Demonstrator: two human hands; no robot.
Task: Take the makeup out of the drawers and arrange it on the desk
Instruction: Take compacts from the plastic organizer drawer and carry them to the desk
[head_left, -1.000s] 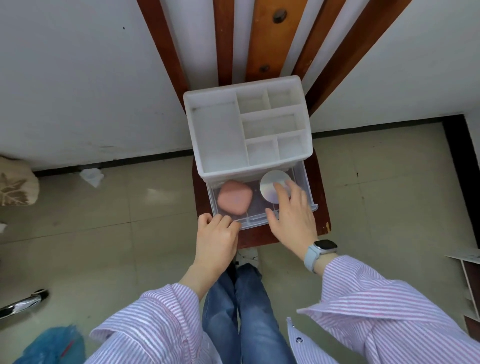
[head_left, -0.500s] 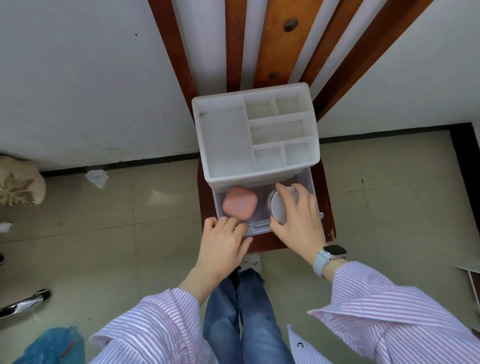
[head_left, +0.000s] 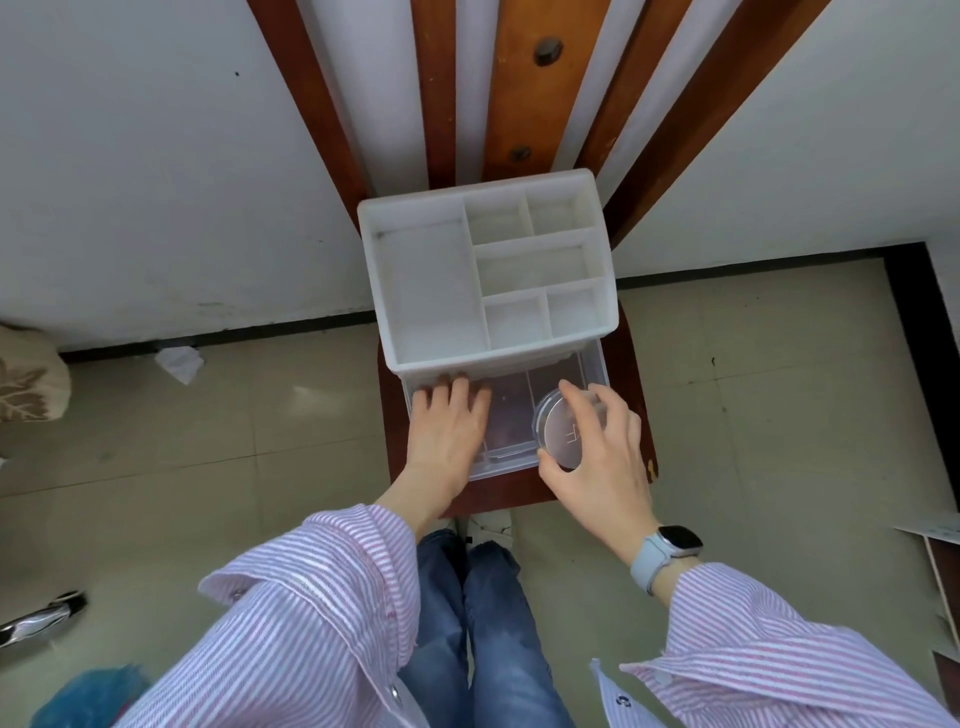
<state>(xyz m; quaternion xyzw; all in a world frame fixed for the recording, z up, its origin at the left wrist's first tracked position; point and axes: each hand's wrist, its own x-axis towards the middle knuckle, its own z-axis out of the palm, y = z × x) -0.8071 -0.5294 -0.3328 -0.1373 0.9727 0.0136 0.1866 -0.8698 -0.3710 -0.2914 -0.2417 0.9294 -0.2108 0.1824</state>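
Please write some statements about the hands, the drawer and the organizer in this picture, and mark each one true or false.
1. The right hand pinches a round clear compact. True.
2. The clear drawer is pushed fully shut. False: it is pulled out from under the white organizer.
3. The left hand reaches into the left part of the drawer. True.
4. The organizer's top compartments are full of makeup. False: nothing shows in them.
5. A watch is on the left wrist. False: it is on the right wrist.
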